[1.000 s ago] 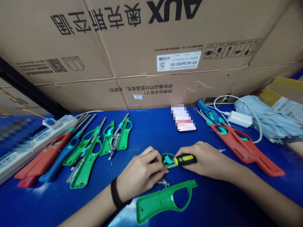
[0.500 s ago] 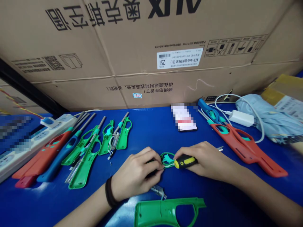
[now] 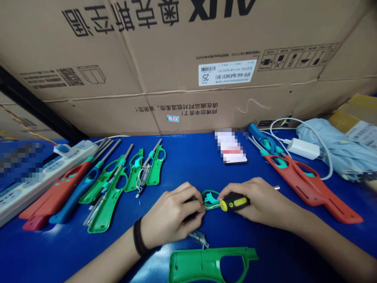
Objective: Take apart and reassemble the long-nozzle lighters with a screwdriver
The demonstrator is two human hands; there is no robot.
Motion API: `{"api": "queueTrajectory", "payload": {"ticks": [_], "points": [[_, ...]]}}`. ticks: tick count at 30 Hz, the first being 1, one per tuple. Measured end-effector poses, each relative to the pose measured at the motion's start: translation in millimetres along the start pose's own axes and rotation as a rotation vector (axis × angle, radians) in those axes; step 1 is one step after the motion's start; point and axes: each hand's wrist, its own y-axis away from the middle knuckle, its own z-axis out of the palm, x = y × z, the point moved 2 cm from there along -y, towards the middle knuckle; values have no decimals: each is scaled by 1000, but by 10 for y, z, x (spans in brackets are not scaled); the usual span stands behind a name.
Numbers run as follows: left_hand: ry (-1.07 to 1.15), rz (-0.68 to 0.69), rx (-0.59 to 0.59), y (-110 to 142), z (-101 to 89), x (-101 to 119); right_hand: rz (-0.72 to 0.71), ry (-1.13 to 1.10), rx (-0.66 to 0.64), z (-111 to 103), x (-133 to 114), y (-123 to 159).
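My left hand (image 3: 172, 218) is curled over one end of a green lighter shell (image 3: 210, 198) lying on the blue table, pinching it. My right hand (image 3: 259, 202) grips a yellow and black screwdriver (image 3: 234, 203) whose tip points left into that shell. A small clear metal part (image 3: 198, 237) lies just below my left hand. A separate green lighter half-shell (image 3: 212, 265) rests nearer to me at the table's front edge.
Red, blue and green long-nosed lighters and open shells (image 3: 97, 184) lie in a row at the left beside a white power strip (image 3: 35, 179). Red and blue lighters (image 3: 306, 182), a white charger (image 3: 303, 149), a phone (image 3: 232, 151) and pale cloth (image 3: 338, 151) sit right. A big cardboard box (image 3: 182, 63) walls the back.
The loose green half-shell has slid nearer to me and turned flatter. My hands stay together on the green shell with the screwdriver, shifted only slightly.
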Motion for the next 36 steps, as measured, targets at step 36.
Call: {"api": "queueTrajectory", "payload": {"ticks": [36], "points": [[27,-30,-21,5,-27,-30,-104,17,-10,61,-20,26]]}}
